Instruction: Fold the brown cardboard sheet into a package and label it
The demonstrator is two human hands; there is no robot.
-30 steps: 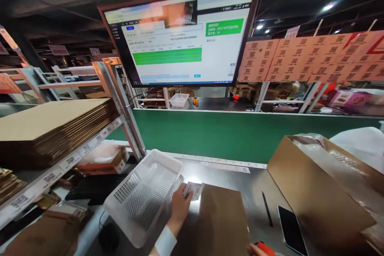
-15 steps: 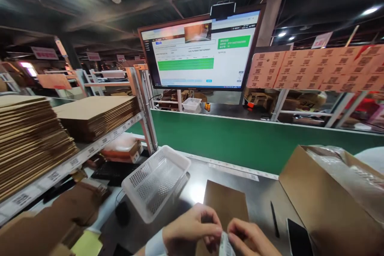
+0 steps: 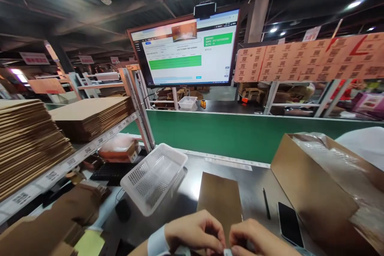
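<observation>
my left hand (image 3: 195,233) and right hand (image 3: 258,240) met at the near edge of the counter (image 3: 255,184), fingertips pinched together on a small slip of paper (image 3: 227,252), of which only a sliver showed at the bottom of the view. both hands were closed narrow on it, thumbs against forefingers, a grip suited to peeling or separating a thin label; whether it was being peeled i could not tell. the slip sat between my two hands, just above the near end of a flat brown envelope (image 3: 221,200), which lay square in front of me on the counter, presumably so the slip could go straight onto it.

a white basket (image 3: 154,178) stood tilted at the left, its near end hanging over the counter edge, its open side turned toward me. a pen (image 3: 265,204) and a phone (image 3: 286,224) lay side by side to the right of the envelope, apart from it and clear of my hands. further right an open cardboard box (image 3: 306,188) held clear plastic wrap.

flat cardboard sheets (image 3: 90,114) were stacked on the shelf at the left, within arm's reach. a green belt (image 3: 234,134) ran behind the counter, and a screen (image 3: 186,50) with green bars hung above it, facing my position.
</observation>
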